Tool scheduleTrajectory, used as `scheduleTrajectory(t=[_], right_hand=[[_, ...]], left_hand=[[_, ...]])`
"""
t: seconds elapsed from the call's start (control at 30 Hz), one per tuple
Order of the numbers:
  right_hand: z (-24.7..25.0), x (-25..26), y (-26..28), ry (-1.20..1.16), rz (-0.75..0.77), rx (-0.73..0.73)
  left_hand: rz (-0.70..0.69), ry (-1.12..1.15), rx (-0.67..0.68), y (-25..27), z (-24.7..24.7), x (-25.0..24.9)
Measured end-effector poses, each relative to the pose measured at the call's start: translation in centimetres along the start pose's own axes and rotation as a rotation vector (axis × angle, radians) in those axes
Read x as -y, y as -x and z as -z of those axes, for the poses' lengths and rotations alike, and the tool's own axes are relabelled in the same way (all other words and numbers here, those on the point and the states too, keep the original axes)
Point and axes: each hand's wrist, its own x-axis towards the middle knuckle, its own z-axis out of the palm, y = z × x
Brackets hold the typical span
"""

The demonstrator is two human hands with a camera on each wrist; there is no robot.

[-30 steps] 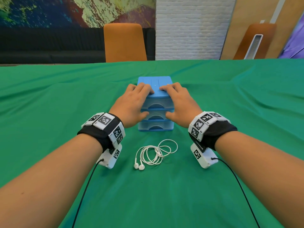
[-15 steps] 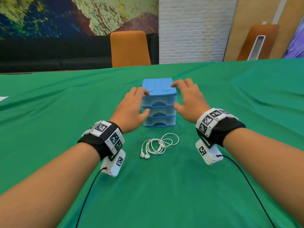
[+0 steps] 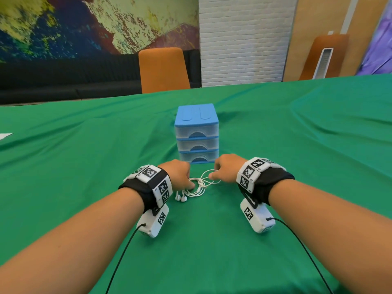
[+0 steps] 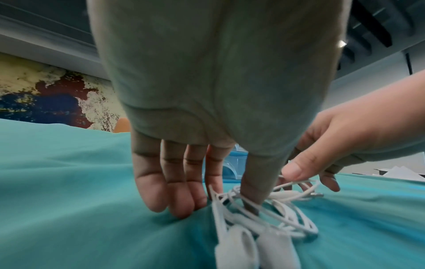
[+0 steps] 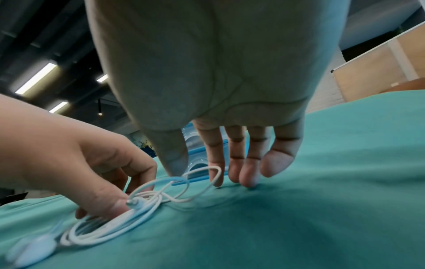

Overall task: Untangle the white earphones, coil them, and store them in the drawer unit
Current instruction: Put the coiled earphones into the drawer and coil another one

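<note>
Coiled white wired earphones point(image 3: 195, 190), mid-frame: we start gathering, left hand point(image 3: 179, 174) and right hand point(image 3: 228, 166) touching them, fingers point(image 4: 161, 191) unclenched; pinching comes next.

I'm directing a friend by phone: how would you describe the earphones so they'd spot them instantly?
On the green cloth stands a small blue drawer unit. Just in front of it, between the left hand and right hand, lie the white earphones: a loose coil of thin cable ending in two buds, unlike the boxy drawers.
</note>
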Motion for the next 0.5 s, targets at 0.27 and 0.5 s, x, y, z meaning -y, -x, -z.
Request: scheduleTrajectory(t=[0.27, 0.5], right_hand=[[0.1, -0.2, 0.2, -0.261, -0.047, -0.063], [0.3, -0.5, 0.7, -0.699, -0.079, 0.003]], left_hand=[[0.019, 0.212, -0.082, -0.4, 0.2, 0.6], [-0.019, 0.688, -0.099, -0.1, 0.6, 1.2]])
